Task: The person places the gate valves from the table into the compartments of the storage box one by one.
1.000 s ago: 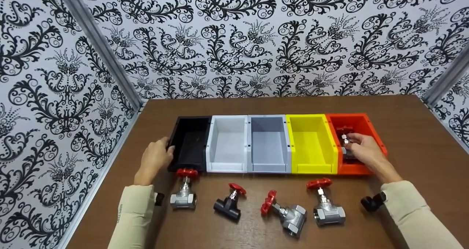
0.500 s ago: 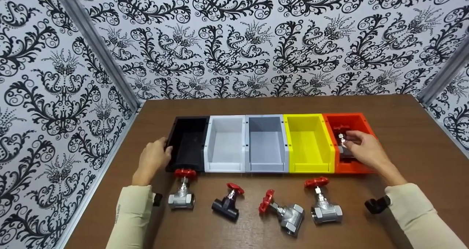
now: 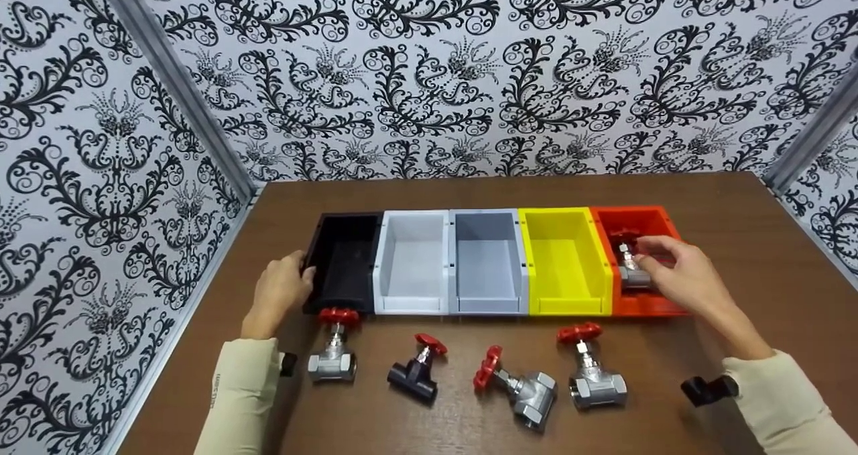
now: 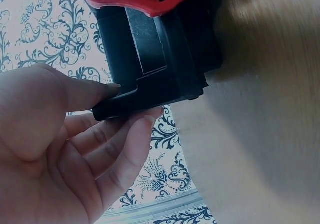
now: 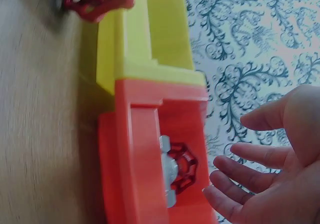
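My left hand (image 3: 278, 291) grips the left side wall of the black bin (image 3: 345, 261). In the left wrist view its thumb lies over the wall's edge, with the fingers underneath. A metal valve with a red handwheel (image 3: 630, 271) stands inside the red-orange bin (image 3: 647, 305) at the row's right end. Above that bin's right side is my right hand (image 3: 694, 284), fingers extended and apart. The right wrist view shows a gap between this hand (image 5: 285, 169) and the valve's red handwheel (image 5: 184, 168).
White (image 3: 412, 261), grey (image 3: 486, 267) and yellow (image 3: 563, 267) bins join the row. In front lie a metal valve (image 3: 333, 361) by the black bin, a dark tee-shaped valve (image 3: 413, 378) and two more metal valves (image 3: 533, 398) (image 3: 596, 384). Patterned walls (image 3: 436, 73) enclose the table.
My right hand has let go of the valve in the red-orange bin and drawn back to the right. The left hand keeps its hold on the black bin. The head view shifted slightly.
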{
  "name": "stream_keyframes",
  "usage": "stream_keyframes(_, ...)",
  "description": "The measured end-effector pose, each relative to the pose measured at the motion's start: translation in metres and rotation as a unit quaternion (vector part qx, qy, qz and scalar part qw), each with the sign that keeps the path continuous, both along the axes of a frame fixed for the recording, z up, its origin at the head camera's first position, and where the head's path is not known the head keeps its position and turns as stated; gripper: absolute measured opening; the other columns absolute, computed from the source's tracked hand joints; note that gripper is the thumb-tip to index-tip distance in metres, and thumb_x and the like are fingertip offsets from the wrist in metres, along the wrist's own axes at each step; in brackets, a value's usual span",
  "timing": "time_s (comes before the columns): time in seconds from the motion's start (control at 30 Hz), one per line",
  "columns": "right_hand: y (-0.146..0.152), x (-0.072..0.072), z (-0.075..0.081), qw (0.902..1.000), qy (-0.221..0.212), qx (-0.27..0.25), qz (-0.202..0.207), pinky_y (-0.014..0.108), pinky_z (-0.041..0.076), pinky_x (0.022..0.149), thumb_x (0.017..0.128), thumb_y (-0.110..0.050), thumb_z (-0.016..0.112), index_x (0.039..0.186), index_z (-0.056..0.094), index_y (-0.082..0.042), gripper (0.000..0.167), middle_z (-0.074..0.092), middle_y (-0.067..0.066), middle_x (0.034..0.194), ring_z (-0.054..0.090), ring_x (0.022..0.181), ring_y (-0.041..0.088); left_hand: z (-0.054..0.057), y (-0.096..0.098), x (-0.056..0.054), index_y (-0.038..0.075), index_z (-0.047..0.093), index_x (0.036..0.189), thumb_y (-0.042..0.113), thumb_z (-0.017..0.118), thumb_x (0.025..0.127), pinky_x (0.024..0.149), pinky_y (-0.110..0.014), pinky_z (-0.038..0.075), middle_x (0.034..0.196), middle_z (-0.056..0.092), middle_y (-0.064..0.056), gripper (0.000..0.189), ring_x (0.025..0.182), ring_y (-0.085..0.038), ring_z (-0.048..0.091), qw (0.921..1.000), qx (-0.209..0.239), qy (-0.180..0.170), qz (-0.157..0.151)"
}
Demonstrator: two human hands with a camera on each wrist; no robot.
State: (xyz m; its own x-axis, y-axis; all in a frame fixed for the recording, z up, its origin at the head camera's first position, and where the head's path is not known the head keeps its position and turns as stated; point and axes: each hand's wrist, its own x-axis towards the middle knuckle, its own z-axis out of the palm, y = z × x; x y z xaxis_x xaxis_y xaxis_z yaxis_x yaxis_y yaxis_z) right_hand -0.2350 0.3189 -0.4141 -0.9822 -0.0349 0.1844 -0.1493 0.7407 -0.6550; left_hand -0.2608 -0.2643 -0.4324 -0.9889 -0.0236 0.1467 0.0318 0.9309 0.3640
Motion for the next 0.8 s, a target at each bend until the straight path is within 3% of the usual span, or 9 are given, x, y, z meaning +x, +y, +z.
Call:
stream_keyframes(0.13,0.0,0.009,0.003,0.9999,0.013,-0.007,-0.004,0.019,0.041,0.082,0.099,-0.027,0.06,0.126,0.064,0.001,0.039,0.067,0.023,0.12,0.063,0.101,0.019,0.0,0.0,0.0,-0.009,0.057,0.126,0.016,0.057,0.097,0.086,-0.063,0.047,0.115,0.063,-0.036,0.038,0.104,-0.054,0.061,1.0,0.003,-0.003,0.001)
stream_keyframes(0.23,-0.001,0.016,0.004,0.9996,0.016,-0.023,-0.008,0.013,0.041,0.078,0.098,-0.027,0.061,0.125,0.065,0.0,0.037,0.068,0.021,0.119,0.057,0.09,-0.003,0.0,0.0,0.0,-0.01,0.057,0.125,0.015,0.057,0.096,0.087,-0.063,0.047,0.115,0.063,-0.036,0.038,0.104,-0.054,0.061,1.0,-0.001,0.003,-0.004)
stream_keyframes(0.3,-0.002,0.02,0.006,0.9994,0.015,-0.031,-0.008,0.01,0.041,0.077,0.099,-0.027,0.061,0.125,0.065,-0.001,0.037,0.068,0.021,0.118,0.052,0.086,-0.011,0.0,-0.001,0.001,-0.011,0.057,0.124,0.014,0.058,0.095,0.086,-0.063,0.047,0.114,0.063,-0.037,0.038,0.103,-0.055,0.061,0.9999,-0.005,0.01,-0.006)
stream_keyframes(0.6,-0.008,0.039,0.009,0.9978,-0.048,-0.045,0.009,0.016,0.046,0.074,0.1,-0.031,0.058,0.127,0.064,-0.005,0.038,0.066,0.017,0.119,0.058,0.086,0.0,0.0,-0.001,0.0,-0.011,0.057,0.124,0.015,0.058,0.095,0.087,-0.063,0.047,0.115,0.062,-0.037,0.039,0.104,-0.055,0.06,1.0,-0.004,0.006,-0.005)
stream_keyframes(0.8,-0.011,0.045,0.004,0.9875,-0.108,-0.106,0.043,0.023,0.055,0.075,0.101,-0.029,0.057,0.13,0.06,0.001,0.042,0.064,0.02,0.121,0.066,0.088,0.01,0.0,-0.002,-0.001,-0.011,0.057,0.124,0.014,0.057,0.095,0.086,-0.063,0.047,0.114,0.062,-0.038,0.039,0.103,-0.056,0.06,0.9999,-0.004,0.005,-0.008)
